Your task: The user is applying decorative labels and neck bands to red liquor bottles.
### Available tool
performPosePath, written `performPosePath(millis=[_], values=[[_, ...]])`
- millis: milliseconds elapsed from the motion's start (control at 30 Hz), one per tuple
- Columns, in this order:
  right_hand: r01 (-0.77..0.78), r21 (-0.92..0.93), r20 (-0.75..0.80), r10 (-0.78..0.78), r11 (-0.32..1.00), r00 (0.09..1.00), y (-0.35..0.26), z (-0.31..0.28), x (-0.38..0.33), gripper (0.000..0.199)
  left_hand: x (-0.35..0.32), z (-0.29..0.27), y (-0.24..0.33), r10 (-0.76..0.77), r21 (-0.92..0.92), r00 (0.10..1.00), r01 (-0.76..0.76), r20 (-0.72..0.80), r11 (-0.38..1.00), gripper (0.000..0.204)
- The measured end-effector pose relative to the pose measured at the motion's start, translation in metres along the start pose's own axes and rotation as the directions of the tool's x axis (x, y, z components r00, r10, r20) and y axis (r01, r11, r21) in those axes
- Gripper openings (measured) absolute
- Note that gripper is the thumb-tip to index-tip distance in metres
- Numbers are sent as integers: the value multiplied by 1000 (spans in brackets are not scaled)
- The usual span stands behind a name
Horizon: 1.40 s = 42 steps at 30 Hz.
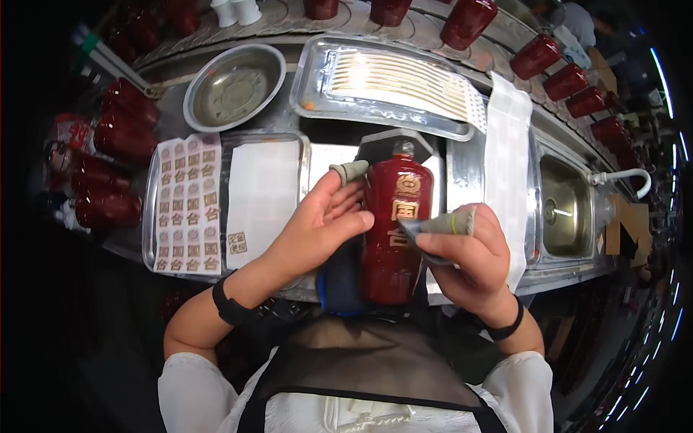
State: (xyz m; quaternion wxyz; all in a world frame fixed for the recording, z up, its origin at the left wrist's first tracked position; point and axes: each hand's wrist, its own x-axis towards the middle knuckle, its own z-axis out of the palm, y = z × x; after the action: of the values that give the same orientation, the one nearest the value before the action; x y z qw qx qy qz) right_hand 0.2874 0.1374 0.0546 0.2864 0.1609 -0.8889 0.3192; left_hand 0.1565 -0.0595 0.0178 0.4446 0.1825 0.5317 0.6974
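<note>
A dark red glossy bottle (pixel 393 267) lies in front of me, its neck pointing away. Raised gold characters and a gold emblem (pixel 408 185) run down its face. Against the bottle's left side is my left hand (pixel 325 216), fingers stretched out and thumb touching the glass; a grey-green cloth cot covers one fingertip. My right hand (pixel 469 249), also wearing a cloth cot, is closed on a thin dark scraper-like piece (pixel 413 232). Its tip meets the bottle beside the lower gold character.
On the left, a metal tray (pixel 150 238) bears gold-character sticker sheets (pixel 189 206). Behind are a metal bowl (pixel 193 108) and a tray of pale strips (pixel 310 79). White sheeting (pixel 509 173), a sink (pixel 567 206) and its faucet (pixel 628 175) stand right. Red bottles (pixel 469 22) line a curved conveyor.
</note>
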Motion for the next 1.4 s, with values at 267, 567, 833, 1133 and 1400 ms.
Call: performPosePath(millis=[267, 567, 833, 1133, 1400], values=[[-211, 122, -123, 226, 970, 966, -19, 3, -17, 37, 40, 29, 10, -2, 78, 990, 13, -141, 997, 40], [-154, 47, -167, 159, 987, 973, -14, 18, -27, 36, 44, 34, 7, -1, -66, 991, -8, -131, 998, 32], [-535, 377, -186, 628, 756, 756, -2, 17, -1, 20, 33, 31, 12, -62, -132, 986, 41, -158, 990, 36], [-440, 279, -170, 494, 854, 852, 24, 6, 22, 19, 29, 24, 0, -55, -59, 991, 48, -122, 997, 43], [184, -175, 34, -181, 967, 983, 23, 10, 40, 21, 11, 4, -4, -57, -1, 987, 57, -152, 998, 43]])
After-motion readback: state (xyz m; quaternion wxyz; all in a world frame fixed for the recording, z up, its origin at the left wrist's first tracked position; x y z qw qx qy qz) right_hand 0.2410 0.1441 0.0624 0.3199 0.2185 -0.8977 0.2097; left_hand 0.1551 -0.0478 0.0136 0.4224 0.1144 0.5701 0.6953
